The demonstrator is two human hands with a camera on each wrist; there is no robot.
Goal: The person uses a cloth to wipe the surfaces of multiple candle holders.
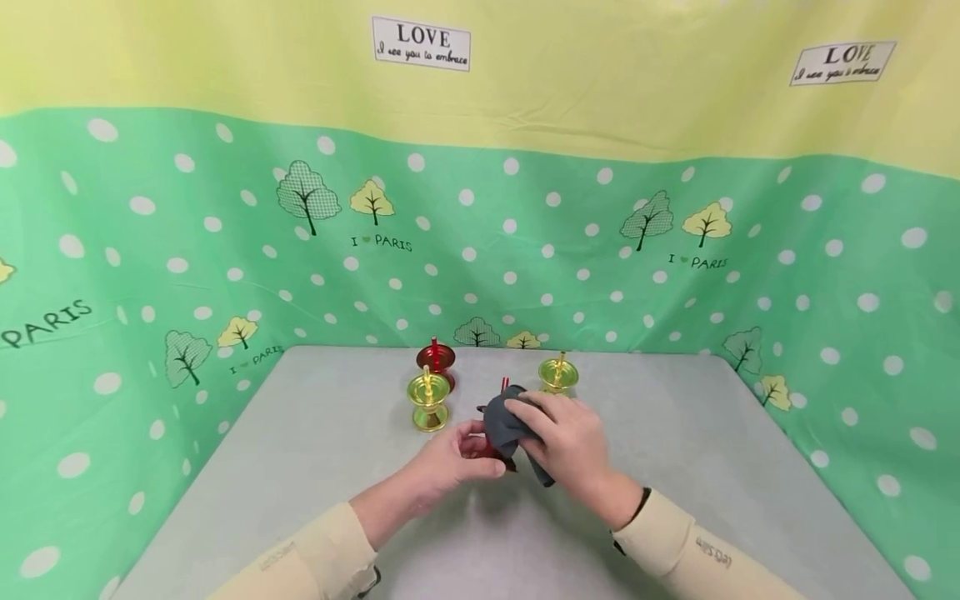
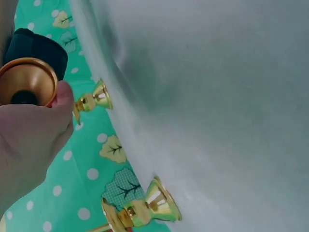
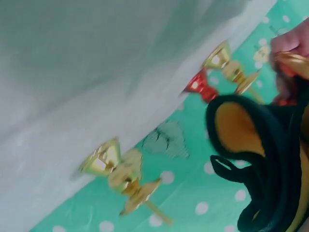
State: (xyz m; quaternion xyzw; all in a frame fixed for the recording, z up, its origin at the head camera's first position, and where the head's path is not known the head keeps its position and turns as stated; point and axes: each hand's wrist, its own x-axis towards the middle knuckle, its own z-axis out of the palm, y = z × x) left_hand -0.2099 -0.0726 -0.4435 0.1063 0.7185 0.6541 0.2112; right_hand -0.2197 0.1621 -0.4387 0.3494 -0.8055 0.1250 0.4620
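Observation:
My left hand (image 1: 442,462) grips a red candle holder (image 1: 492,451) above the table, its coppery hollow base (image 2: 42,79) turned to the left wrist camera. My right hand (image 1: 572,443) holds a dark grey cloth (image 1: 504,423) against the holder and hides most of it. Just the tip of the holder's red spike (image 1: 505,383) shows past the cloth in the head view. Seen from the right wrist, the folded cloth (image 3: 270,128) has an orange-yellow inner side.
Left of the hands, a gold candle holder (image 1: 430,407) stands in front of a red candle holder (image 1: 436,358). Behind my right hand is another gold candle holder (image 1: 558,375). The grey table (image 1: 300,475) ends at a green dotted curtain (image 1: 510,250) behind and at both sides.

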